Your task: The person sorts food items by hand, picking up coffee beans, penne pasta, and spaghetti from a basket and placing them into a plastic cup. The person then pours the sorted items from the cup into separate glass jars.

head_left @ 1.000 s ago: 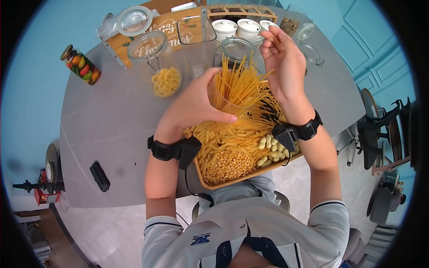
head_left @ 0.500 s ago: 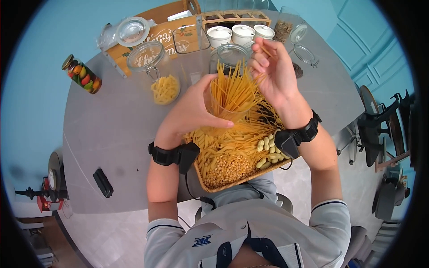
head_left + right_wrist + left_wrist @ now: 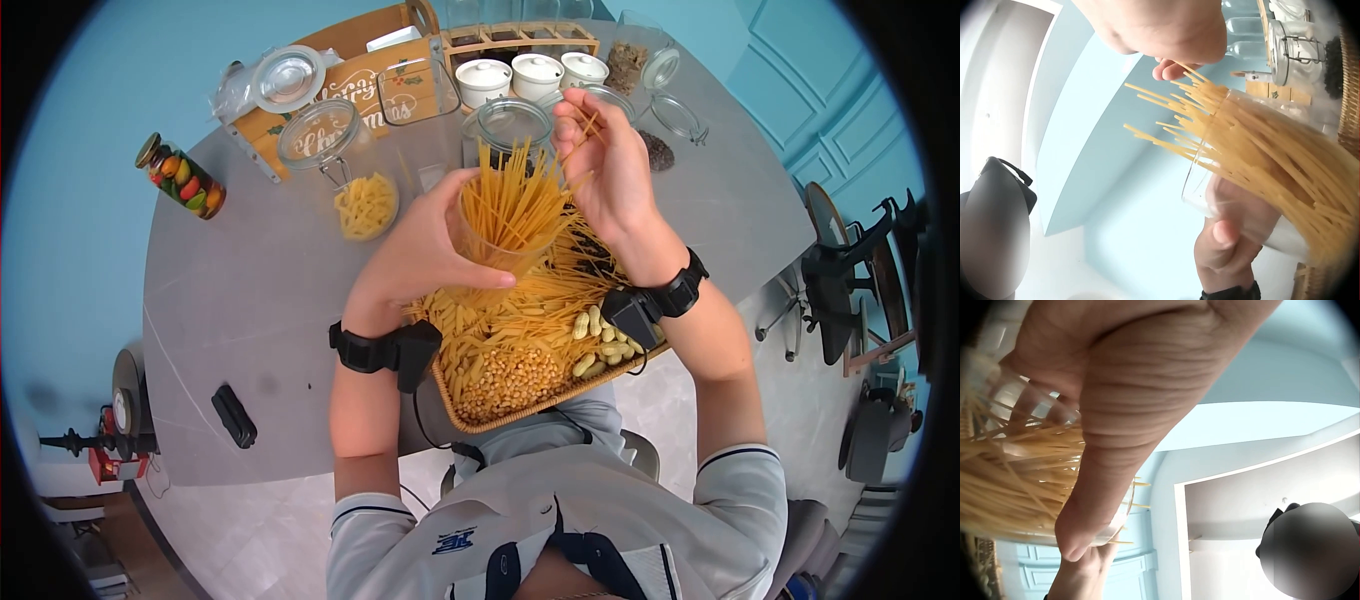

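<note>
In the head view my left hand (image 3: 425, 240) grips a clear container (image 3: 505, 262) packed with upright spaghetti (image 3: 515, 200), its thumb along the near side. Strands stick out well past the rim, as the right wrist view shows. Beside the mouth of the container, my right hand (image 3: 615, 175) is raised with curled fingers, pinching a thin strand or two of spaghetti (image 3: 590, 127). Below both hands lies a wicker basket (image 3: 480, 425) of loose spaghetti, penne (image 3: 450, 320), corn kernels (image 3: 515, 380), peanuts (image 3: 600, 345) and dark pieces at the far side.
Behind the container stand a clip-top jar of penne (image 3: 363, 207), a square clear container (image 3: 420, 135), another clip-top jar (image 3: 513, 125) and white lidded pots (image 3: 537, 77). A wooden crate (image 3: 350, 95) stands farther back. At left are a jar of colourful contents (image 3: 185, 180) and a black case (image 3: 233, 415).
The right hand has come lower and a little left, its fingers more curled and closer to the spaghetti ends. The left hand keeps its grip. The head view has shifted slightly.
</note>
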Tool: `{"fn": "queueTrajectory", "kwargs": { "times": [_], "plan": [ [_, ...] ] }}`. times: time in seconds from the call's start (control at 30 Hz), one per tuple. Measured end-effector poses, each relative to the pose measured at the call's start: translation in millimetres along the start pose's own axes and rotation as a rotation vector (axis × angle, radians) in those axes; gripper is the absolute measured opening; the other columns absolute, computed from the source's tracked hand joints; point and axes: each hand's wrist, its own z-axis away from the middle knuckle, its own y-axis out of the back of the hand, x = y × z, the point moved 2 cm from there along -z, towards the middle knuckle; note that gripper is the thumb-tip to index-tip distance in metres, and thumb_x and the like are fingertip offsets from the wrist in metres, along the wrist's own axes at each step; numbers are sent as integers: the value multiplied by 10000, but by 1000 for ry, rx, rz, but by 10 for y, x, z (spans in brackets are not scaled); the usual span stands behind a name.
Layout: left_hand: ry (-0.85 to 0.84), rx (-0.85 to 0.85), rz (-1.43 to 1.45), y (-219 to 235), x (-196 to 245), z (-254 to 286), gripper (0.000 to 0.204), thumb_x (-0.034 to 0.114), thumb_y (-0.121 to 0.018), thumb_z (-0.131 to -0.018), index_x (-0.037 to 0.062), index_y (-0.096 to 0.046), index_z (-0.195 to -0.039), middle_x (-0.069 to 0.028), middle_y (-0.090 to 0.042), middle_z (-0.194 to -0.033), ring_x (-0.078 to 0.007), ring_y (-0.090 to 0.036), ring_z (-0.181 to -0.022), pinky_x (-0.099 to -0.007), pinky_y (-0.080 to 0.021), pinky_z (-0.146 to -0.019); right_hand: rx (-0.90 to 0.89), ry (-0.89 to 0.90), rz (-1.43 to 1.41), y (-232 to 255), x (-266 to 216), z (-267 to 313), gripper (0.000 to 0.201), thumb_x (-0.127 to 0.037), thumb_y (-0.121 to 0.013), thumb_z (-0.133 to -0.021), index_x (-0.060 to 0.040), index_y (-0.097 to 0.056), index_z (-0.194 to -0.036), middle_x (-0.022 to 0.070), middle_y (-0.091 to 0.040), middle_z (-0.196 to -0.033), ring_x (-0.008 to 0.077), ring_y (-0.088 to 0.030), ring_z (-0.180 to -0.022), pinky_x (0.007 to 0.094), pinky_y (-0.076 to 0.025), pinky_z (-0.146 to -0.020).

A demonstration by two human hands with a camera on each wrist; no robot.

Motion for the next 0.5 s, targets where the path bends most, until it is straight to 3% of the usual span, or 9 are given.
{"fn": "queueTrajectory", "kwargs": {
  "times": [0.17,0.27,0.37,0.5],
  "plan": [
    [12,-5,-7,2,-45,-16,1113,89,-958,-571,-83,-330,-1474,-122,-526,-1380,-199,-491,-1293,-343,-393,-1101,30,-11,-5,169,-27,-37,272,-126,-479,-1016,85,-589,-1148,131,-660,-988,170,-600,-815,295,-490,-751],
    [15,5,-5,8,-9,-7,1115,94,-959,-573,-84,-327,-1475,-123,-524,-1384,-201,-495,-1290,-346,-397,-1101,101,-38,121,129,-39,71,269,-140,-495,-1017,74,-603,-1140,119,-673,-995,171,-620,-857,293,-500,-783],
    [21,14,11,14,11,8,1120,102,-962,-571,-83,-328,-1475,-121,-524,-1386,-201,-498,-1288,-347,-395,-1102,37,57,340,157,-56,106,266,-156,-521,-1018,60,-618,-1139,114,-685,-1022,169,-634,-913,294,-504,-822],
    [24,15,-30,27,8,12,1103,109,-960,-570,-77,-349,-1469,-117,-537,-1373,-198,-503,-1281,-343,-392,-1103,13,134,206,176,-363,-52,233,-140,-616,-987,31,-666,-1137,91,-702,-1062,146,-634,-934,291,-483,-850]
  ]
}}
